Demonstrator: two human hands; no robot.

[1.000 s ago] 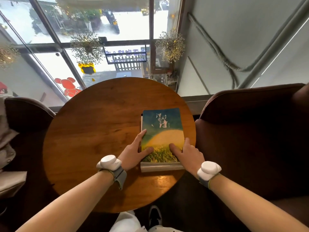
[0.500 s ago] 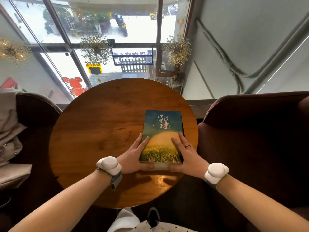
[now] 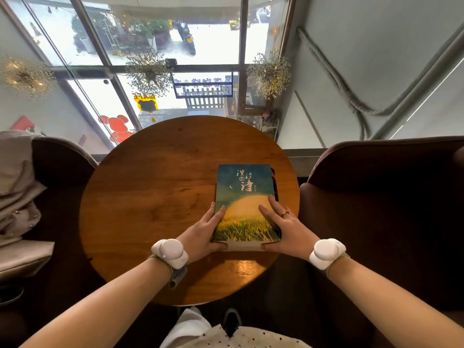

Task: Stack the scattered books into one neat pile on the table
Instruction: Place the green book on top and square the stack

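Round wooden table [image 3: 150,197] beside window [image 3: 140,33]

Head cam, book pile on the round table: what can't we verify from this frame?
- Number of books in the pile: the top book covers them; only a dark sliver shows on its right side.
- Lower covers and titles: hidden under the top book.
- Pile's near corners: left hand and right hand cover them.
- Table near edge: arms partly hide it.
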